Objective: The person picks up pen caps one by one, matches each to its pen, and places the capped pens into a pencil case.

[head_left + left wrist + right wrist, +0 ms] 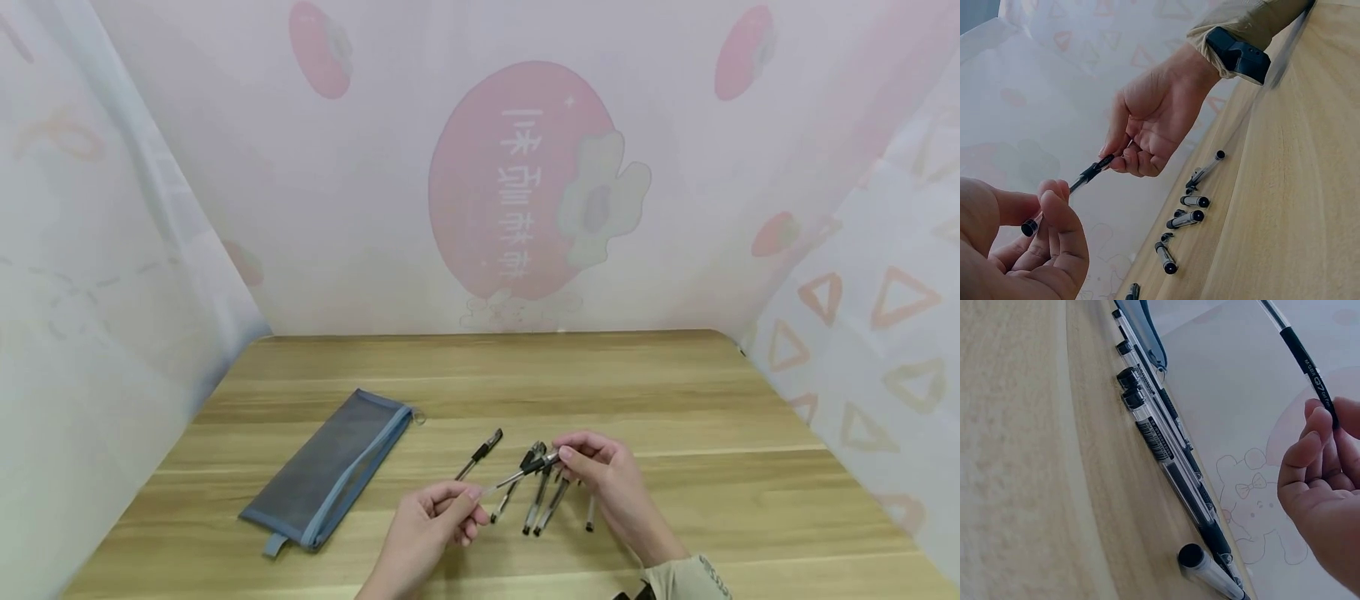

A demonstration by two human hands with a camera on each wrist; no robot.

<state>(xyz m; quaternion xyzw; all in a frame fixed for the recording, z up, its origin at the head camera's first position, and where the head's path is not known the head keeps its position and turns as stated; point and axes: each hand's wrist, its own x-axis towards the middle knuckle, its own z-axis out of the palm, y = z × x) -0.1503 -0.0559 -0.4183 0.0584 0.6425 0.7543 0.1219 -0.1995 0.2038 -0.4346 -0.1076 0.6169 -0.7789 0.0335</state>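
Observation:
Above the table, a gel pen point(536, 466) with a clear barrel and a black front half slants between both hands. The left hand point(435, 521) pinches its rear end between thumb and fingers; the black end plug point(1030, 227) sticks out in the left wrist view. At the opposite, capped end, the right hand point(611, 479) pinches the black part, where white "Q7" lettering shows in the right wrist view. Beneath the hands lie several similar pens point(553, 506), roughly side by side and partly hidden by the right hand. Another pen point(480, 454) lies behind the left hand.
A grey mesh zip pouch point(330, 458) with blue edging lies at the left, its zip side facing the pens. The wooden table point(712, 400) is bounded by printed curtains point(360, 250) at the back and sides. A black device point(1238, 56) sits on the right wrist.

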